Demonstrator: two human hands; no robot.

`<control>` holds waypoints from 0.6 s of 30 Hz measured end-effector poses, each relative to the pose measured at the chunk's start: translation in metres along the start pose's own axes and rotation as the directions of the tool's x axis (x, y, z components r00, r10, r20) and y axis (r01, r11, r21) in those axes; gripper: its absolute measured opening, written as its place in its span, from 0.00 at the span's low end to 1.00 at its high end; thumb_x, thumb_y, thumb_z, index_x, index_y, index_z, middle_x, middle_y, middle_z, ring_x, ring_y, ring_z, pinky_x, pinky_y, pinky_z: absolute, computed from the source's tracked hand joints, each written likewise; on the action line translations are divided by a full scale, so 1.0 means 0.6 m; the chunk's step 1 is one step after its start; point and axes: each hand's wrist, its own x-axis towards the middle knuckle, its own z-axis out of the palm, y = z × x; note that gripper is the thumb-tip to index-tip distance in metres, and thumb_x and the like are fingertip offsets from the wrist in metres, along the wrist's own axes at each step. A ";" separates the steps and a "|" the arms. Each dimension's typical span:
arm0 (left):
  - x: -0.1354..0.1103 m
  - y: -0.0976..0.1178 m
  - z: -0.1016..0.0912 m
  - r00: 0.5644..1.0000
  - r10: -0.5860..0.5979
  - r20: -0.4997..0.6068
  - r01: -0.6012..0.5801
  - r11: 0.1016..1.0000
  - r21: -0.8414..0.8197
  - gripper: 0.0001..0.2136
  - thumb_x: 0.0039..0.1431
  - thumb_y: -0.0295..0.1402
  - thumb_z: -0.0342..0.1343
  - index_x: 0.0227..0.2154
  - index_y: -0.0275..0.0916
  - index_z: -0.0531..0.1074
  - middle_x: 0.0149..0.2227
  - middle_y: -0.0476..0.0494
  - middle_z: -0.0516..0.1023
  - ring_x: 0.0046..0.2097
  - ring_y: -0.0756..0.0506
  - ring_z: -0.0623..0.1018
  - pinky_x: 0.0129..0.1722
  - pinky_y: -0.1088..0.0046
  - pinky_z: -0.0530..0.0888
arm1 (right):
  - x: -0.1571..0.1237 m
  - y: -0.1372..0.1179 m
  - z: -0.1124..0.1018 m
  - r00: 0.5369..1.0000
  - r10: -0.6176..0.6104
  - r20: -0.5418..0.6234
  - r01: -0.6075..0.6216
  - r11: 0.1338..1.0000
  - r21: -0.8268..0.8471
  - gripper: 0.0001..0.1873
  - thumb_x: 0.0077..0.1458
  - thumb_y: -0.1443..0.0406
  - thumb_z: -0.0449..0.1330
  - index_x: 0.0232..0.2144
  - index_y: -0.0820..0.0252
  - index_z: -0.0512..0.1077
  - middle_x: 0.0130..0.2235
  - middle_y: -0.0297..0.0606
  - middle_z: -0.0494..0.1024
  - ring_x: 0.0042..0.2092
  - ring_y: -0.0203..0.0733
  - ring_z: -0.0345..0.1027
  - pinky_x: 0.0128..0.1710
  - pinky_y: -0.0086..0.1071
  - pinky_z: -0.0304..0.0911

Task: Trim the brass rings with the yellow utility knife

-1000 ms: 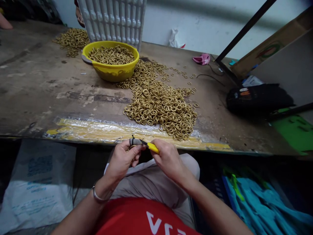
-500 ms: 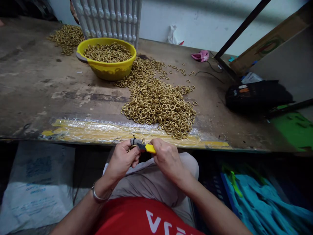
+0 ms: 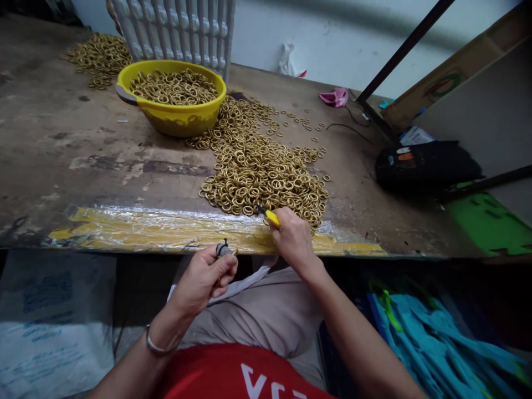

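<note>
My right hand (image 3: pixel 293 239) is closed around a small yellow-handled tool (image 3: pixel 269 216), its dark tip touching the near edge of a big heap of brass rings (image 3: pixel 266 174) on the worn wooden bench (image 3: pixel 83 160). My left hand (image 3: pixel 205 277) stays below the bench edge over my lap. Its fingers pinch a small brass ring, and a taped thumb tip (image 3: pixel 223 249) points up.
A yellow bowl (image 3: pixel 172 113) full of rings stands at the back left, before a white plastic crate (image 3: pixel 174 27). Another ring heap (image 3: pixel 97 55) lies far left. A black bag (image 3: pixel 424 166) lies on the right, and blue cloth (image 3: pixel 436 343) lies below the bench.
My right hand has left the left hand and reached forward with the tool to the ring heap. The left hand stayed low, still pinching.
</note>
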 end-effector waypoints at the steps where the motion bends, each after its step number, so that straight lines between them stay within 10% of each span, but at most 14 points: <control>1: 0.005 0.001 -0.001 1.000 -0.002 0.005 0.002 0.999 -0.033 0.18 0.49 0.43 0.66 0.26 0.36 0.66 0.22 0.52 0.69 0.18 0.57 0.60 0.11 0.86 0.54 | 0.011 -0.002 0.000 1.000 0.002 -0.017 -0.002 1.000 -0.001 0.06 0.61 0.68 0.54 0.34 0.60 0.71 0.38 0.40 0.76 0.36 0.41 0.69 0.33 0.32 0.51; 5: 0.004 0.005 -0.013 0.998 0.041 0.049 -0.039 0.998 -0.047 0.15 0.54 0.42 0.63 0.33 0.39 0.66 0.24 0.53 0.70 0.18 0.57 0.59 0.12 0.85 0.53 | 0.046 -0.016 0.005 1.000 0.016 0.004 -0.016 1.000 -0.013 0.14 0.64 0.58 0.54 0.34 0.61 0.73 0.36 0.42 0.77 0.34 0.42 0.69 0.31 0.32 0.50; 9: -0.009 -0.015 -0.034 0.978 0.009 0.210 -0.086 0.930 0.358 0.11 0.58 0.39 0.59 0.38 0.37 0.71 0.28 0.48 0.74 0.23 0.53 0.66 0.21 0.80 0.63 | 0.055 -0.025 0.014 0.998 0.043 0.048 -0.041 0.999 -0.033 0.12 0.63 0.61 0.55 0.34 0.62 0.74 0.36 0.44 0.78 0.34 0.43 0.69 0.31 0.33 0.50; 14: 0.019 -0.096 -0.062 0.991 0.110 0.080 -0.113 0.342 0.933 0.11 0.62 0.39 0.53 0.29 0.37 0.71 0.31 0.42 0.75 0.35 0.44 0.73 0.36 0.70 0.67 | 0.046 -0.011 0.024 0.998 0.047 -0.051 -0.040 0.991 0.125 0.09 0.60 0.64 0.56 0.29 0.61 0.72 0.33 0.40 0.76 0.32 0.40 0.66 0.31 0.32 0.51; 18: 0.051 -0.138 -0.071 0.995 0.101 0.015 -0.039 0.240 0.970 0.13 0.62 0.40 0.52 0.30 0.36 0.71 0.30 0.36 0.76 0.36 0.38 0.76 0.38 0.65 0.67 | 0.035 0.006 0.021 0.993 0.099 -0.062 -0.059 0.883 0.465 0.12 0.56 0.61 0.58 0.23 0.58 0.68 0.25 0.34 0.70 0.27 0.37 0.60 0.30 0.30 0.52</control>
